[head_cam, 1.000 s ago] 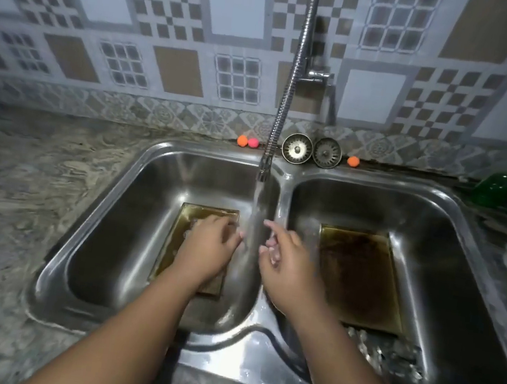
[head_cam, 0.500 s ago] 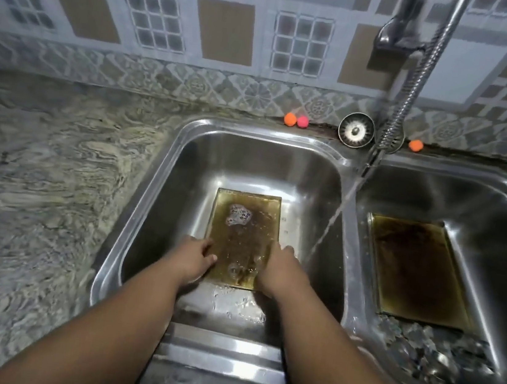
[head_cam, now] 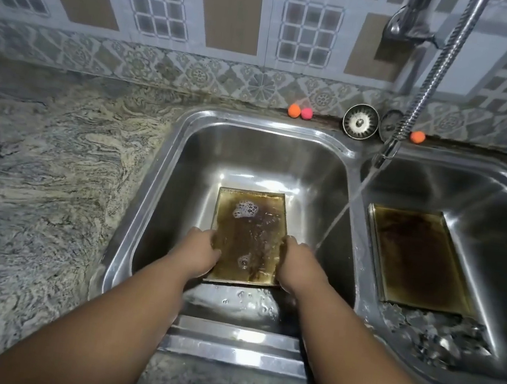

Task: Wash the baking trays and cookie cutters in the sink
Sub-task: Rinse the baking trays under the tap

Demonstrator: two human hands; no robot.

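Note:
A brown-stained baking tray (head_cam: 252, 224) with soap bubbles on it lies in the left basin of the steel double sink (head_cam: 166, 154). My left hand (head_cam: 197, 253) grips its left edge and my right hand (head_cam: 299, 264) grips its right edge, near the front corners. A second stained baking tray (head_cam: 418, 255) lies in the right basin. In front of it sits a heap of metal cookie cutters (head_cam: 433, 336). The flexible tap hose (head_cam: 419, 94) runs a thin stream of water into the left basin, just right of my right hand.
Two sink strainers (head_cam: 360, 121) lean against the tiled wall behind the sink, with small orange and pink balls (head_cam: 300, 111) beside them and another orange ball (head_cam: 417, 136) further right. A marbled stone counter (head_cam: 43, 183) stretches to the left.
My hands left the water stream and took hold of the left tray's two side edges. The view swung left, so the tap now sits at the upper right.

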